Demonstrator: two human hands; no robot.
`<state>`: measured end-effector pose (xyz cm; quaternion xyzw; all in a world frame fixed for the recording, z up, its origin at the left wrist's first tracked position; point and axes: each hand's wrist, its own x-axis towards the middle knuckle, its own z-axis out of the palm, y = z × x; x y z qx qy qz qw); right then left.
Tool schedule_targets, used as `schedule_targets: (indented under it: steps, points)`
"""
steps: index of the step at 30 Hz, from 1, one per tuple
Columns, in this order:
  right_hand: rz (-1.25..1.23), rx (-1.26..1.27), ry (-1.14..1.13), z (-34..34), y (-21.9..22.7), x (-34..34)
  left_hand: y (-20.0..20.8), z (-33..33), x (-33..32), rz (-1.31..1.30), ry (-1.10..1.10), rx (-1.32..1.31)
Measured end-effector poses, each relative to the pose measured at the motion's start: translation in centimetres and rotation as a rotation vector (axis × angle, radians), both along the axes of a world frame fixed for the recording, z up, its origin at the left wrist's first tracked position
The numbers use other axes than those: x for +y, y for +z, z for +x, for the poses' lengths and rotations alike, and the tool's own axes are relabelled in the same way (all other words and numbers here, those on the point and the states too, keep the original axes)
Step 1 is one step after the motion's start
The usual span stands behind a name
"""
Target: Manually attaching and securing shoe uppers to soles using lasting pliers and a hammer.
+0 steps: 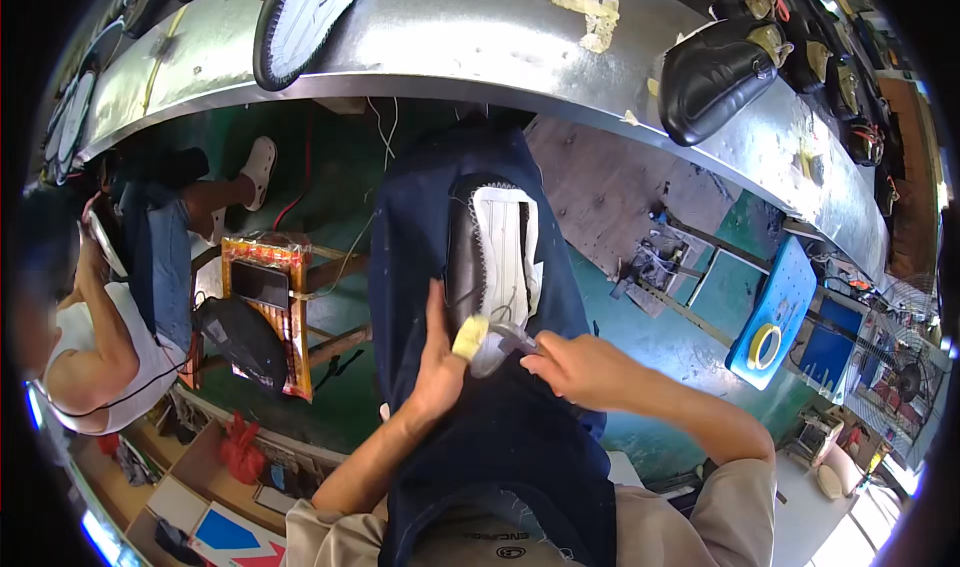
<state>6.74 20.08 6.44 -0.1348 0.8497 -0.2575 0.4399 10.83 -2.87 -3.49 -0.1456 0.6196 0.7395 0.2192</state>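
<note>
**Reviewer:** Where is the shoe found?

**Inspector:** The shoe [504, 242] is laid sole-side up on the dark blue apron [400, 227] over the person's lap. Its white underside is exposed and its dark side is turned to the left. The lap is judged to be used as a rest, so that the stitched edge is kept in sight and within reach of both hands.

**Reviewer:** How are the hands placed?

**Inspector:** The left hand [432, 379] is set at the near end, with one finger laid straight along the dark side, presumably for steadying. A yellow piece [468, 337] is seen at its thumb; whether it is worn or held cannot be told. The underside of that hand is hidden, so the firmness of its grip cannot be confirmed. By the right hand [562, 363], a grey tool [515, 339] is pinched at its dark end in curled fingers, apparently so that the broad part is left free over the shoe.

**Reviewer:** What is noted nearby?

**Inspector:** A black shoe [712, 79] is stood on the metal table [450, 42]. A tape roll [765, 347] is set on a blue stool [790, 292], likely to be kept at hand.
</note>
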Motion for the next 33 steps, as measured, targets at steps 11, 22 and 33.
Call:
schedule_targets:
  steps: [11,22,33]
  points:
    - [-0.159,0.478,0.073,-1.3,-3.1,-1.2,-0.6,0.3,0.0,-0.124,-0.168,0.014]
    - [-0.586,-0.508,-0.857,-3.6,0.9,3.6,5.7,-5.4,-1.9,-0.71,-0.301,0.915]
    - [-0.153,0.244,-0.153,-1.4,-3.2,-0.1,1.6,-9.5,0.6,0.618,0.29,-0.18]
